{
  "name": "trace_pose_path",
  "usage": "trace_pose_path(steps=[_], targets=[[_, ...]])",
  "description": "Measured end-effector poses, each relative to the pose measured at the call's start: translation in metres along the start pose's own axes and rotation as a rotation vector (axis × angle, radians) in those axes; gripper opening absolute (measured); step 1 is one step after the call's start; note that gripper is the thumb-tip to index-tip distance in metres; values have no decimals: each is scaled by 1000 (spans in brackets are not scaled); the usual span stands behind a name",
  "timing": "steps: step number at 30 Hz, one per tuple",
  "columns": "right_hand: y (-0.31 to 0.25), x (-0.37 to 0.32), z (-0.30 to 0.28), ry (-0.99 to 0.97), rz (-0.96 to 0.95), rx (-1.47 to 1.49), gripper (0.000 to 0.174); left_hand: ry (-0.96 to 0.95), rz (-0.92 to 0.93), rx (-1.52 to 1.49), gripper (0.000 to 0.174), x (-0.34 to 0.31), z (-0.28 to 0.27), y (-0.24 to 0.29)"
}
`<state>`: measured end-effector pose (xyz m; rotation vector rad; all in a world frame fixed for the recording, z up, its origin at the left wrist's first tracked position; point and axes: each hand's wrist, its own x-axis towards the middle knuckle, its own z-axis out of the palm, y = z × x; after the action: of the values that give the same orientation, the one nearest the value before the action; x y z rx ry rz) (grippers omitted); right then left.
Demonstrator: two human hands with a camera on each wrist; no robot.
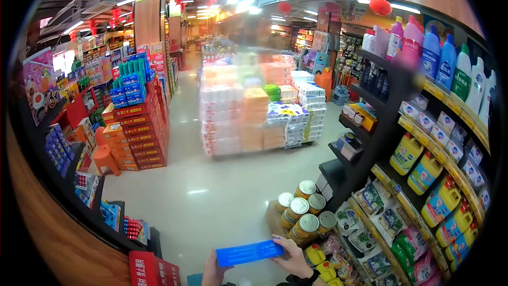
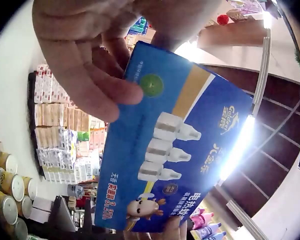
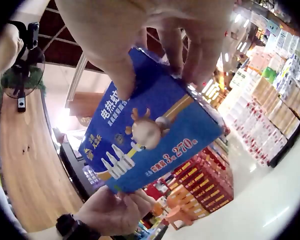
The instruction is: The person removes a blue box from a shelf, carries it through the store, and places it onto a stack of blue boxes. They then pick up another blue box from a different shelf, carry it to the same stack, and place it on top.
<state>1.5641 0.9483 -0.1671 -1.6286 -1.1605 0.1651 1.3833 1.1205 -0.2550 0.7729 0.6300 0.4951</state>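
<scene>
A blue box of mosquito-repellent liquid [image 1: 250, 254] is held between both hands low in the head view. Its front, printed with three small white bottles and a cartoon animal, shows in the left wrist view, where the carton [image 2: 165, 145] is tilted. My left hand [image 1: 214, 270] grips one end, thumb and fingers on either side. At the opposite end my right hand [image 1: 294, 260] pinches the carton. In the right wrist view, the right thumb lies on the printed face, and the left hand [image 3: 112, 210] holds the far end.
Shelves of detergent jugs [image 1: 431, 172] and bottles rise on the right, with several gold cans [image 1: 299, 205] below. Ahead, stacked tissue packs [image 1: 227, 111] stand on the floor. Red cartons [image 1: 145, 137] and an orange stool [image 1: 106, 154] are at left; a red box [image 1: 151, 270] sits at the lower left.
</scene>
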Motion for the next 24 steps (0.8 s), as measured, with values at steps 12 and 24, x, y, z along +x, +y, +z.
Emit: trace_pose_path(steps=[12,24], targets=[[58,114,49,-130,-35,2,57,158,275,121,36,72,-31,21],[162,299,64,-90,-115,152,57,315,248,23,37,252,1,109]])
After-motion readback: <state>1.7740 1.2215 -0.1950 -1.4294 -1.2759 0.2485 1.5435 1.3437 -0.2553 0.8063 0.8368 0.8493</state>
